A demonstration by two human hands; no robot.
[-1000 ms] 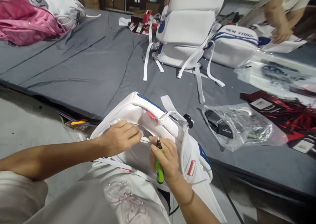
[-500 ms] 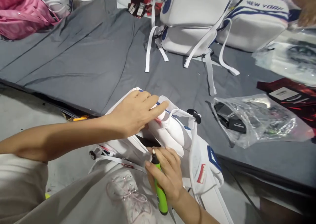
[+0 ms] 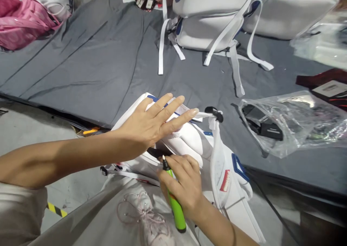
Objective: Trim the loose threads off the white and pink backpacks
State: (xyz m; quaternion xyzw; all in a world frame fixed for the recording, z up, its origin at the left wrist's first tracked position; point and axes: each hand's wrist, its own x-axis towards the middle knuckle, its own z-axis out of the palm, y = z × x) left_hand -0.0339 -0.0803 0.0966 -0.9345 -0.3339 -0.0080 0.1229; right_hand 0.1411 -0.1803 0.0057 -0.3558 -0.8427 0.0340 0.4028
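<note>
A white backpack (image 3: 187, 141) with blue trim leans against the table's front edge, its dark opening showing between my hands. My left hand (image 3: 154, 121) lies across the upper part of the bag, palm down, fingers spread. Under it, part of the bag's top is hidden. A green marker (image 3: 176, 211) with a black collar and pale tip is held in my right hand (image 3: 185, 182), tip pointing up and away from me. The fingers of that hand curl at the near rim of the opening. A white shoulder strap (image 3: 219, 166) with a black buckle hangs on the right.
Grey cloth covers the table (image 3: 89, 65). Stacked white backpacks (image 3: 208, 32) trail straps at the back, with another white bag (image 3: 292, 14) beside them. A clear plastic bag (image 3: 295, 123) with black items lies right; a pink bag (image 3: 27, 21) sits far left.
My left hand has flattened, its fingers stretching out and spreading over the bag. My right hand still holds the marker in nearly the same place. The view has shifted slightly.
</note>
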